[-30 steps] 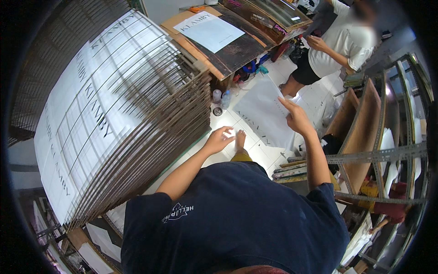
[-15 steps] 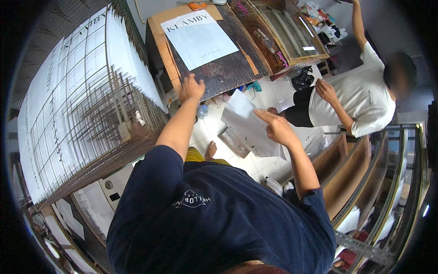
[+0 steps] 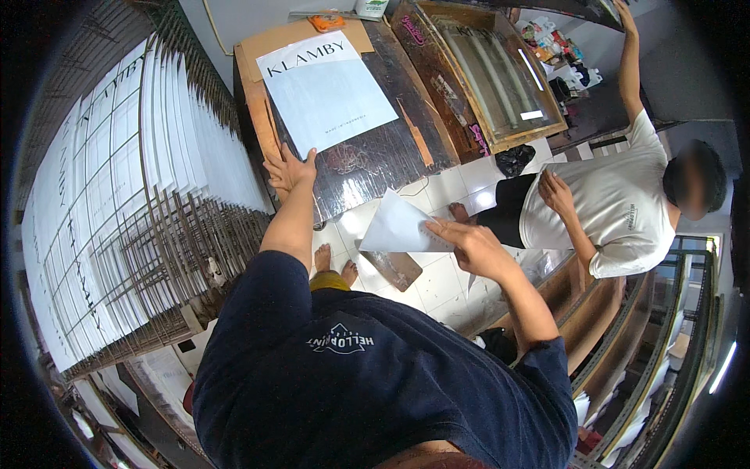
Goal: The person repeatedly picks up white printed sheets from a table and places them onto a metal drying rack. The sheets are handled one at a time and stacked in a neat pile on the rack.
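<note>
My right hand (image 3: 475,248) grips a white paper sheet (image 3: 400,225) by its edge, index finger stretched along it. The sheet hangs bent over the floor, with faint small print near my fingers. At the near left corner of the dark worktable (image 3: 367,173), my left hand (image 3: 292,170) is spread and holds nothing. It appears to rest on the table's edge. Beyond it, a white and pale-blue printed sheet (image 3: 332,102) with large dark lettering lies flat on the table.
A tall wire drying rack (image 3: 168,227) full of printed sheets stands at left. A wood-framed screen (image 3: 500,74) is beyond the table, at right. A co-worker in a white shirt (image 3: 617,199) stands right, one arm raised to a dark frame. Wooden frames (image 3: 586,313) fill a rack nearer me.
My left hand has moved left and slightly down to the table corner. The sheet in my right hand has swung up and folded over. The co-worker's raised arm has shifted right.
</note>
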`<state>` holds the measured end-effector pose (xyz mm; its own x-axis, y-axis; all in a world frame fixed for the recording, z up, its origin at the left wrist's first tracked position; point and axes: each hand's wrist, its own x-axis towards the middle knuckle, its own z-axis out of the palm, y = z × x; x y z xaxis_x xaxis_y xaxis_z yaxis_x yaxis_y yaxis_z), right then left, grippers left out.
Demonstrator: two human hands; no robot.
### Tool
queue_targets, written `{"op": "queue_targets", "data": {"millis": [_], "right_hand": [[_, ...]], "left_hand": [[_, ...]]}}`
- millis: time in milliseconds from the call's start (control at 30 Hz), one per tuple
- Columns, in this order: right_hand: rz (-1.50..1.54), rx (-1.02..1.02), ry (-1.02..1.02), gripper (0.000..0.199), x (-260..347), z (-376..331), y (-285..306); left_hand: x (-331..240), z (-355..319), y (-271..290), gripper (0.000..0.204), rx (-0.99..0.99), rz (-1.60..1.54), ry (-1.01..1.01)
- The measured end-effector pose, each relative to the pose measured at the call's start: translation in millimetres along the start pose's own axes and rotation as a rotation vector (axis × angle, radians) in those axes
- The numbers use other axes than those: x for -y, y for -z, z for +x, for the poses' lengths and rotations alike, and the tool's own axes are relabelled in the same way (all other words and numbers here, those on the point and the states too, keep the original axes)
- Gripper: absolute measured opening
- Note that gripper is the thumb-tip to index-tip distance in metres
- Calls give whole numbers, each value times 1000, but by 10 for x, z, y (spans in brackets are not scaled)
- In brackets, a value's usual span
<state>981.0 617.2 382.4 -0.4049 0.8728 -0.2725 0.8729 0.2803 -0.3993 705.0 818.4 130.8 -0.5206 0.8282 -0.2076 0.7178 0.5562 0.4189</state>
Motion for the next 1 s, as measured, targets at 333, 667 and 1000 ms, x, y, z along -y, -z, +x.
{"op": "queue_targets", "data": {"millis": [333, 667, 1000], "right_hand": [[100, -64, 181, 72, -1004, 1012, 672], [-116, -30, -42, 63, -2033, 2214, 239], [-218, -161, -222, 41, -2652, 2673, -278]], "left_hand": [[467, 481, -159, 16, -154, -267, -22], [287, 441, -60, 73, -42, -190, 29], [624, 777, -138, 66, -71, -392, 12]]}}
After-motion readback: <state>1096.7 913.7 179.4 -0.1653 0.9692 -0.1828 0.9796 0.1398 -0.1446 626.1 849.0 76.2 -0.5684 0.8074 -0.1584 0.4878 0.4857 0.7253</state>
